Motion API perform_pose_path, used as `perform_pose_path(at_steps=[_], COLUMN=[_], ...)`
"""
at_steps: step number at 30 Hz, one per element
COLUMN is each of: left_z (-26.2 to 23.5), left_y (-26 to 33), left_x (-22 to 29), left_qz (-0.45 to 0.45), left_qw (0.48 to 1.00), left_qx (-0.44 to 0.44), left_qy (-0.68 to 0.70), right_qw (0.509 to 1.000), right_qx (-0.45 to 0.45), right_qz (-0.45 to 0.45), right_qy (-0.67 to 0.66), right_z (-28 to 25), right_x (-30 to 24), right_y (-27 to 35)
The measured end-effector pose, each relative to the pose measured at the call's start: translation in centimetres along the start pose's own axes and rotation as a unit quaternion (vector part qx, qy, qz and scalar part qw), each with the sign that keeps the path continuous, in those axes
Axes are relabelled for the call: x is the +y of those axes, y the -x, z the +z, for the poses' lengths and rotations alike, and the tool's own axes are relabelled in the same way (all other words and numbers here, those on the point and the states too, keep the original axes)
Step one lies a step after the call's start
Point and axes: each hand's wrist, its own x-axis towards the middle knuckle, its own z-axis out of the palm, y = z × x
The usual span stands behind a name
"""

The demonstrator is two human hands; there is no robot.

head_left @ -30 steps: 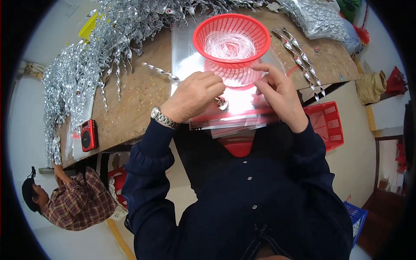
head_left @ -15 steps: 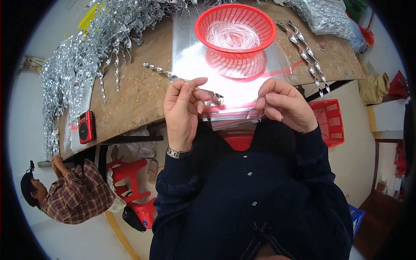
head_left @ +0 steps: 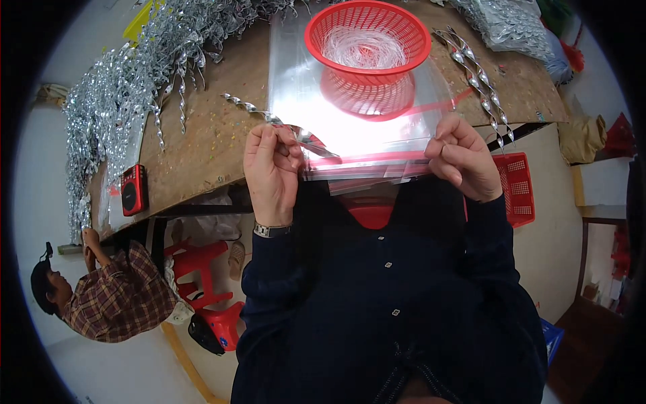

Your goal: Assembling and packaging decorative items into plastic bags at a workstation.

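Note:
My left hand [head_left: 271, 168] is closed in a pinch on a silver twisted strip [head_left: 245, 105]. One end of the strip reaches up and left over the table; its flat end pokes out to the right of my fingers. Across the gap, my right hand [head_left: 464, 156] has thumb and fingertips pressed together. A faint thin line, like a thread, runs left from that pinch; where it ends is lost in glare. Below both hands lie clear plastic sheets [head_left: 291, 74] with pink edges. On them stands a red basket [head_left: 416, 50] holding a coil of whitish thread [head_left: 363, 48].
Two silver spirals [head_left: 479, 81] hang over the table edge at right. Heaps of silver spirals [head_left: 108, 101] cover the left side, near a red radio [head_left: 134, 190]. A red crate [head_left: 517, 188] sits below, right. A person in a plaid shirt [head_left: 124, 296] works at far left.
My hands have drawn apart, the left moving left and the right moving right and slightly up. The strip's right end now points straighter out of my left fingers.

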Motion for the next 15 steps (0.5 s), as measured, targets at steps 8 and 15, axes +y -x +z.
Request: perform_pose_path(at_steps=[8, 15], left_z=[1.3, 3.0], left_y=[0.8, 1.9], left_x=[0.3, 0.5], left_qz=[0.035, 0.017], left_qw=[0.997, 0.992], left_qx=[-0.027, -0.104], left_qy=[-0.057, -0.074], right_qw=[0.983, 0.917], right_qx=[0.095, 0.096], right_qz=[-0.028, -0.137], right_qy=[0.155, 0.362], right_z=[2.1, 4.9], right_x=[-0.3, 1.7], right_y=[-1.2, -3.4])
